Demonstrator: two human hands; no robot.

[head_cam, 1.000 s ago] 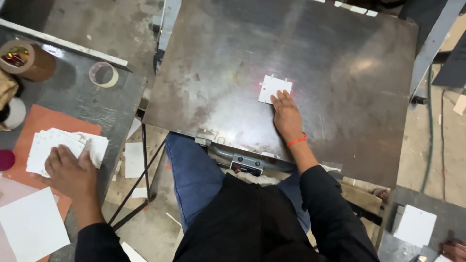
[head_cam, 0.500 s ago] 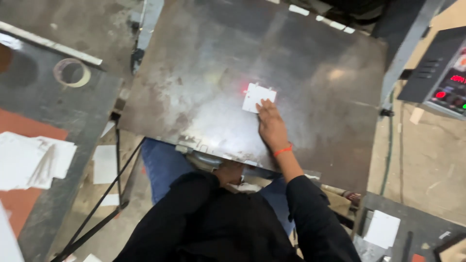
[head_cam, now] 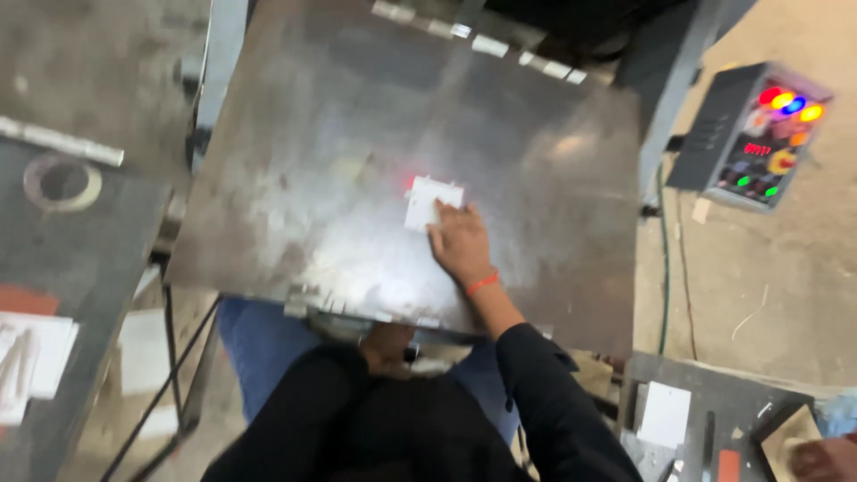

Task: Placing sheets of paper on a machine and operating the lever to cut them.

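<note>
- While a red glow falls on its top left corner, a small white card lies flat near the middle of a large steel plate, and the worker's right hand rests on the metal with fingertips pressing the card's lower right edge, fingers flat and extended rather than curled around it.
- An orange band circles the right wrist, above a black sleeve.
- The left hand sits low at the near edge of the plate, by the worker's lap; whether it is clutching anything cannot be told, as the plate's rim and the blur hide its fingers.
- A control box with coloured lamps and a red digit display stands on the floor to the right, well apart from the plate.
- On the dark bench at left sit a roll of tape and a stack of white cards; another white card lies on a dark surface at lower right.
</note>
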